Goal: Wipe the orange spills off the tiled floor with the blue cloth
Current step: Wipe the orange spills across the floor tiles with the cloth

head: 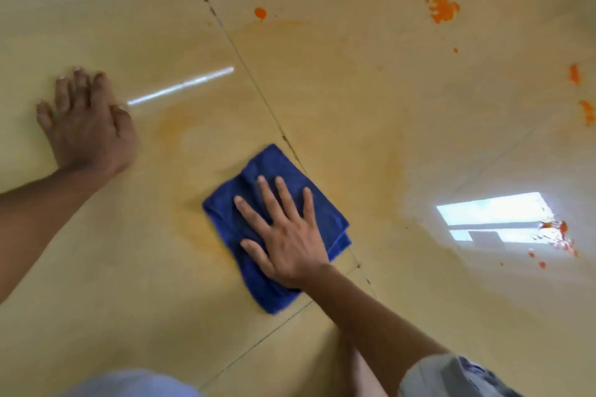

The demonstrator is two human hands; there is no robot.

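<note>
A folded blue cloth (pixel 274 167) lies flat on the beige tiled floor (pixel 338 90) near the middle. My right hand (pixel 287 235) presses down on it with fingers spread. My left hand (pixel 87 126) rests flat on the floor at the left, fingers apart, holding nothing. Faint orange smears (pixel 190 235) ring the cloth. A small orange drop (pixel 260 13) sits further up. Thicker orange spills (pixel 442 8) lie at the upper right, more orange patches (pixel 580 93) at the right edge, and splatter (pixel 559 237) at the right.
Dark grout lines (pixel 258 87) cross the tiles diagonally. A bright window reflection (pixel 490 209) and a light streak (pixel 180 85) shine on the floor. My knees in pale clothing (pixel 129 383) are at the bottom edge.
</note>
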